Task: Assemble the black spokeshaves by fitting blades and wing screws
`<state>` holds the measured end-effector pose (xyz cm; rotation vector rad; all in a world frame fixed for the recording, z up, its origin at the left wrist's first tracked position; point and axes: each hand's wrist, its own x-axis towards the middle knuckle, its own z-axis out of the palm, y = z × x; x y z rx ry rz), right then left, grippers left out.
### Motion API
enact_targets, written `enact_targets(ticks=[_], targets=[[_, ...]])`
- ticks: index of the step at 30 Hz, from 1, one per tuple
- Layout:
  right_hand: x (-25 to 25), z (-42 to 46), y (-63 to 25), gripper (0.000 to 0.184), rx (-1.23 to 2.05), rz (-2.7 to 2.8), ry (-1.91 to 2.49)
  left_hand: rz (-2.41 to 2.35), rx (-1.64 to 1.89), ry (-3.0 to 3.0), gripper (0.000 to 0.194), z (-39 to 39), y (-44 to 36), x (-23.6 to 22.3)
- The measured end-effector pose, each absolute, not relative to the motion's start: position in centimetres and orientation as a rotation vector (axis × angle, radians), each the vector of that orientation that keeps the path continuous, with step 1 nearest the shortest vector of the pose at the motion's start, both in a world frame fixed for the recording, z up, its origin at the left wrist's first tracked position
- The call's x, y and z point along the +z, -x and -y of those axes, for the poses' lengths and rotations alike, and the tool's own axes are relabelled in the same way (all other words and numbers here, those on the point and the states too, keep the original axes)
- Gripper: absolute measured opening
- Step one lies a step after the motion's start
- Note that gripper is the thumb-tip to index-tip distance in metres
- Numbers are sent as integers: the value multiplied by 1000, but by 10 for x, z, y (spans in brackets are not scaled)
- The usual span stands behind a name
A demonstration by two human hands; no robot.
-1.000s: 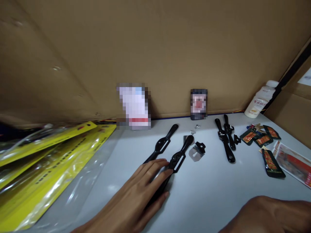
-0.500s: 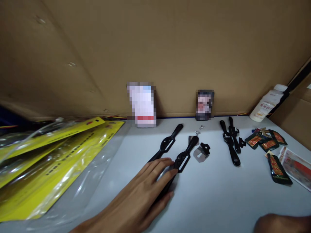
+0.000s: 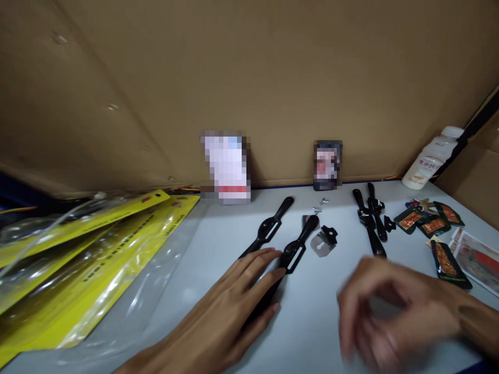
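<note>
On the smooth, pale grey table (image 3: 312,317), the left hand (image 3: 230,301) lies with fingers almost straight over the near handle of a glossy black tool (image 3: 292,251), which has a rectangular frame at its middle; how firmly it holds, I cannot tell. The right hand (image 3: 393,317) is blurred, its fingers half curled in a round shape — I cannot tell if something is inside. One similar tool (image 3: 267,227) lies just to the left, and two assembled tools (image 3: 366,219) to the right, so four in total. Between these pairs are two shiny metal screws (image 3: 324,201), two flat steel blades (image 3: 322,246) and one black wavy-edged cap (image 3: 330,235). Four dark green sachets (image 3: 448,262) lie far right — beside one plastic bottle (image 3: 427,166).
</note>
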<state>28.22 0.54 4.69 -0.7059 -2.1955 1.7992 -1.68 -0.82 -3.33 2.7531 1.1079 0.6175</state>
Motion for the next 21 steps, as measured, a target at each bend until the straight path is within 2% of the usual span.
enact_targets(ticks=[3,5,8,13,21], targets=[[28,-22,-285,24,625,2194,1133,-1039,627,-2838,41,6,22,-35],[13,-30,-285,27,180,2288,1264,-1012,614,-2871,43,4,23,-34],[-4,-33,-284,26,113,2450,1310,-1008,592,-2899,42,3,22,-32],[-12,-23,-276,37,122,2557,1214,-1024,615,-2918,40,2,18,-29],[-4,-21,-274,29,-76,2645,1376,-1007,665,-2915,38,2,17,-26]])
